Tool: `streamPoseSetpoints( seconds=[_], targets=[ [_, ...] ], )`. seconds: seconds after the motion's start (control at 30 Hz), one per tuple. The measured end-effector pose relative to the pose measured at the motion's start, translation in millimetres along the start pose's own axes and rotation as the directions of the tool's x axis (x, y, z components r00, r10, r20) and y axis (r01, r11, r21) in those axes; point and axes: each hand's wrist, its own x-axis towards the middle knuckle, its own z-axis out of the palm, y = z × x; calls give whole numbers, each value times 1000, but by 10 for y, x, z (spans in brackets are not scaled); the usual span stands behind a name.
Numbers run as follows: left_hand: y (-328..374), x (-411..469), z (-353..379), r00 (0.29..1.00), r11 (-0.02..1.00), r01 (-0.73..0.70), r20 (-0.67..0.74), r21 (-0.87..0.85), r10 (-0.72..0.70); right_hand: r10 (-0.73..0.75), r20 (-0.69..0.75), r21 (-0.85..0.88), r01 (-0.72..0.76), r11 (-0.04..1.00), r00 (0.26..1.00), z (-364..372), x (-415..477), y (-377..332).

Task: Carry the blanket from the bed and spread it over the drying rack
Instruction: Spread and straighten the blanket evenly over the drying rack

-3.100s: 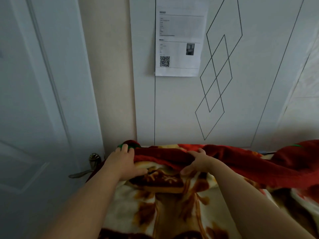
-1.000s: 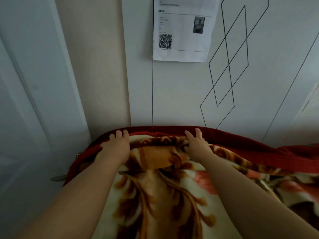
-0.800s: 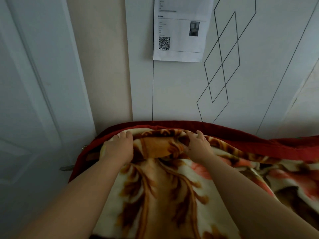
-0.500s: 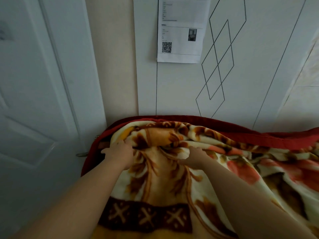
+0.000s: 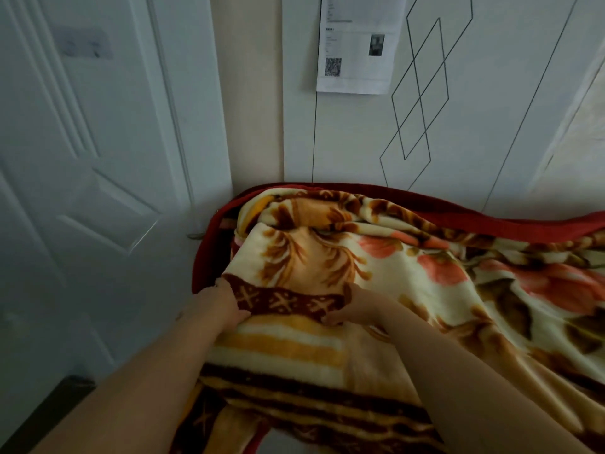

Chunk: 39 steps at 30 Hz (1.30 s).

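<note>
Both my hands are on the blanket (image 5: 409,276). Left hand (image 5: 220,305): fingers curled, gripping the left end of a dark brown band (image 5: 288,301) with cross marks, fingertips tucked under the cloth. Right hand (image 5: 358,308): pinching the right end of the same band, thumb at the fold's lower edge, fingers curled over the top (mostly buried in the pile, hard to see). Neither hand is flat or loose; both have cloth in them. The band is bunched into a ridge between the two hands.

The blanket is cream with brown leaf prints and pink-orange flowers, with a red border (image 5: 510,225) along the far edge. It is draped across in front of me, heaped and wrinkled, running from just beside the door (image 5: 91,152) off the right edge of the view. The near side hangs down toward me, showing orange and brown stripes. Whatever it lies on is fully covered, so I can't tell what's underneath.

Behind it is a pale panel (image 5: 343,132) with thin black diamond lines. A printed sheet (image 5: 358,50) with a QR code is stuck on the panel above the blanket. The door on the left is white, and the tip of its handle (image 5: 195,236) pokes out just beside the red border. My forearms are bare.
</note>
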Motion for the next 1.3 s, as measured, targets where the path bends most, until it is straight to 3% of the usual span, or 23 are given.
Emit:
streamPoseSetpoints(
  seconds=[0.07, 0.17, 0.23, 0.47, 0.67, 0.83, 1.07, 1.2, 1.3],
  targets=[
    [-135, -86, 97, 996, 997, -8, -93, -73, 1, 26, -22, -70, -27, 997, 999, 71, -179, 12],
    [-244, -268, 153, 982, 996, -57, -186, -66, 44, 25, -56, -330, -42, 943, 998, 194, -351, 10],
    [-228, -474, 127, 970, 996, -82, -233, -35, 71, 3, -91, -395, -39, 918, 996, 300, -357, 36],
    [-181, -760, 95, 874, 984, -167, -452, 62, 177, -10, -440, -303, -138, 943, 898, 610, -496, 17],
    [-273, -774, 132, 810, 974, -215, -545, 67, 217, -23, -598, -257, -164, 952, 801, 752, -592, -15],
    [-368, -800, 245, 706, 963, -262, -668, 63, 236, -46, -619, -268, -156, 951, 784, 845, -735, -60],
    [-586, -909, 315, 573, 902, -409, -730, 140, 373, 18, -571, -51, -58, 997, 820, 925, -989, 79],
    [-661, -957, 257, 575, 830, -522, -638, 195, 512, -51, -445, -234, -61, 970, 894, 1030, -1117, 162],
    [-684, -1011, 189, 663, 841, -495, -530, 219, 529, -91, -409, -311, -46, 949, 908, 1069, -1196, 152]
  ],
)
